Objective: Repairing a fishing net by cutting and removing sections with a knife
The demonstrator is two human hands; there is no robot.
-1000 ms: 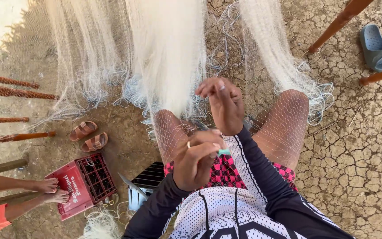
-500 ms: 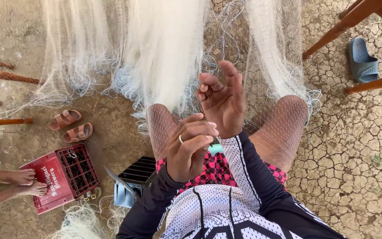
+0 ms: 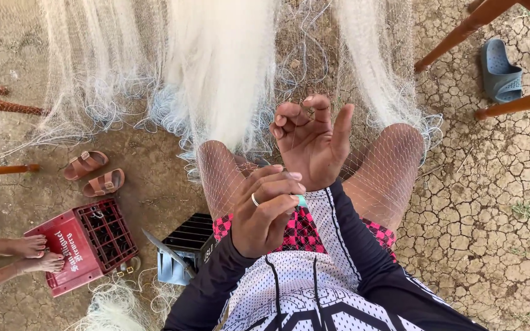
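Here the left hand pinches a teal tool over the net.

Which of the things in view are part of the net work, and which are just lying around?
In the job:
- white fishing net, draped over the knees
- left hand, pinching a small teal tool
- right hand, raised with fingers curled

Lying about:
- red crate
- brown sandals
- blue clog
- black crate
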